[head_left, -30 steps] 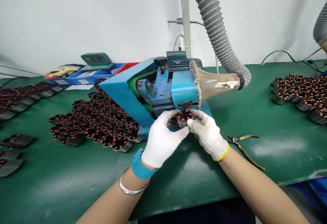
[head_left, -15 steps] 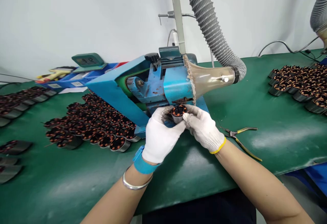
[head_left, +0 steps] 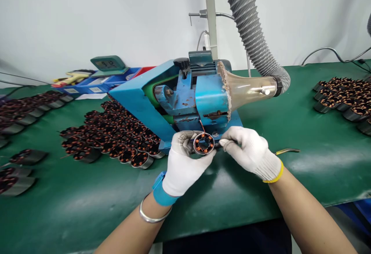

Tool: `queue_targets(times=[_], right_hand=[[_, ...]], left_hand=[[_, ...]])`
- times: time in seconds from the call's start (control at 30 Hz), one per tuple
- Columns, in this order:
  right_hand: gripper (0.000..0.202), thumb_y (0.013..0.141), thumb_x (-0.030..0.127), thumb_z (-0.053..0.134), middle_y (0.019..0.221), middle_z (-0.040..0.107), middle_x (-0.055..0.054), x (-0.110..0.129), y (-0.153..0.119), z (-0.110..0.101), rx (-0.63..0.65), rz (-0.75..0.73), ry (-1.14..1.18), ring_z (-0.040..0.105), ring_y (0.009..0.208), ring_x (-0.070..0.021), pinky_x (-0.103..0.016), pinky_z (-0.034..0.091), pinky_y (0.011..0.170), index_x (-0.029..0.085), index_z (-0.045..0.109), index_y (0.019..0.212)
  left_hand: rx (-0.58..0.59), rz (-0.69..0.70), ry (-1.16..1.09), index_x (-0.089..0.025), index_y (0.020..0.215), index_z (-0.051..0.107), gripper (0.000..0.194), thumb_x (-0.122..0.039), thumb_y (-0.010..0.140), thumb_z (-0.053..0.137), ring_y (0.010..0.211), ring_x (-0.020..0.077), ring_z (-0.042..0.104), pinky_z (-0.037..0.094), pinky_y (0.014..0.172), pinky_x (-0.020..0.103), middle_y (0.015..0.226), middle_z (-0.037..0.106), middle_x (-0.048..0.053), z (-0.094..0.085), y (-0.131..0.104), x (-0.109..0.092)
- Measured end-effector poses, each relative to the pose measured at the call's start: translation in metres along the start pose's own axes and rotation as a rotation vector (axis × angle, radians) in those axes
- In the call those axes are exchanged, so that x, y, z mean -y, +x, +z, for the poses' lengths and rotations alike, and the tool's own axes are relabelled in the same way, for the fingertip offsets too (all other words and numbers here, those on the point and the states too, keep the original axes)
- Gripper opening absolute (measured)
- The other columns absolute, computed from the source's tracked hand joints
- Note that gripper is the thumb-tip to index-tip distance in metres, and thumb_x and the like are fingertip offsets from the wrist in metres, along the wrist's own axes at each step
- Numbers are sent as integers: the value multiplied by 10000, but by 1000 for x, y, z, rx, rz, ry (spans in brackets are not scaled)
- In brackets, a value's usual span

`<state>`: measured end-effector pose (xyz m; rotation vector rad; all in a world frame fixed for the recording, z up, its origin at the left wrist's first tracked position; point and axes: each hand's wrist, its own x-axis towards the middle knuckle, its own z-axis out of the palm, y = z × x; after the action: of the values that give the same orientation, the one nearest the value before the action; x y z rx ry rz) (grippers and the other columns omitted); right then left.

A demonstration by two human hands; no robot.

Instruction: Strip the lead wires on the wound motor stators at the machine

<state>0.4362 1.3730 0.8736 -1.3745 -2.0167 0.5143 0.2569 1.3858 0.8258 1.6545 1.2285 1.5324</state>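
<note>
My gloved left hand (head_left: 185, 157) grips a round metal ring part with copper windings (head_left: 204, 143), its open face turned up toward the camera. A thin copper-coloured wire rises from the ring's top edge. Just right of the ring, my gloved right hand (head_left: 246, 149) has its thumb and fingertips pinched together; whatever they may hold is too small to make out. Directly behind both hands stands a blue belt machine (head_left: 211, 99) with a clear funnel (head_left: 249, 87) on its right side.
Many similar ring parts (head_left: 116, 138) cover the green table (head_left: 116, 207) left of the machine, with more at the far left and right (head_left: 342, 95). Pliers (head_left: 286, 150) lie partly hidden behind my right hand. Blue bins (head_left: 101, 86) and a grey hose (head_left: 252, 26) are behind.
My right hand has moved away from the ring to the right. In my left hand the ring now faces the camera more, and a wire shows above it. The camera view has shifted slightly.
</note>
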Motion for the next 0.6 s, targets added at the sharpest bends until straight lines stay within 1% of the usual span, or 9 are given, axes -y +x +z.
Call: queue_targets(times=[0.1, 0.17, 0.23, 0.3, 0.33, 0.4, 0.47, 0.53, 0.6], right_hand=[[172, 906, 331, 531, 858, 679, -33, 3, 0, 0, -192, 55, -29, 644, 825, -187, -297, 496, 721, 217, 658, 885], [226, 853, 373, 606, 1086, 658, -86, 8, -1, 9, -299, -97, 3, 624, 1023, -232, -356, 503, 881, 207, 640, 1002], [353, 784, 376, 680, 1271, 577, -128, 12, -3, 23, -311, -299, 31, 546, 1194, -276, -425, 461, 1004, 203, 617, 1085], [255, 786, 294, 668, 1267, 576, -132, 14, -3, 35, -306, -380, 87, 533, 1218, -279, -447, 456, 1019, 206, 627, 1023], [151, 808, 246, 635, 1211, 604, -123, 13, -3, 39, -334, -350, 148, 562, 1179, -264, -437, 471, 1000, 206, 628, 954], [27, 852, 203, 577, 1107, 637, -107, 8, -2, 41, -439, -169, 311, 614, 1084, -232, -409, 500, 953, 203, 604, 852], [80, 883, 240, 553, 1073, 638, -102, 2, 0, 36, -526, -8, 414, 634, 1030, -221, -403, 512, 929, 202, 580, 818], [136, 857, 319, 598, 1166, 610, -121, 0, 2, 30, -502, -37, 393, 607, 1103, -245, -424, 494, 968, 202, 587, 927], [467, 776, 440, 677, 1325, 527, -154, 2, 2, 26, -374, -197, 269, 522, 1237, -288, -464, 440, 1046, 190, 547, 1149]], left_hand=[[-34, -28, 91, -180, 1004, 530, 466, -279, 613, 764, 881, 209, 678, 570, 810, 342, 958, 669, 47, -2, 1, -2], [-21, -25, 126, -172, 994, 565, 454, -312, 618, 777, 874, 213, 670, 559, 818, 349, 960, 670, 52, -3, 0, -1], [1, 1, 104, -172, 962, 577, 409, -325, 633, 765, 840, 208, 662, 555, 793, 347, 922, 665, 48, -3, -1, 1], [-8, 14, 80, -174, 937, 572, 372, -318, 639, 741, 793, 199, 656, 555, 743, 336, 872, 657, 38, -2, -1, 3], [-31, 5, 92, -175, 926, 566, 366, -317, 636, 738, 766, 194, 652, 554, 718, 329, 846, 652, 31, -2, -1, 3], [-108, -17, 154, -177, 914, 551, 388, -316, 617, 759, 732, 183, 644, 550, 693, 320, 819, 644, 19, -2, -1, 2], [-153, -12, 207, -180, 909, 537, 413, -316, 605, 781, 723, 174, 639, 549, 696, 315, 813, 639, 10, -2, 0, 1], [-132, 21, 214, -184, 908, 532, 407, -315, 615, 783, 730, 170, 640, 551, 707, 315, 821, 640, 8, -4, 1, 2], [-84, 64, 202, -189, 919, 531, 405, -313, 626, 781, 738, 172, 646, 553, 701, 315, 833, 647, 10, -5, 0, 4]])
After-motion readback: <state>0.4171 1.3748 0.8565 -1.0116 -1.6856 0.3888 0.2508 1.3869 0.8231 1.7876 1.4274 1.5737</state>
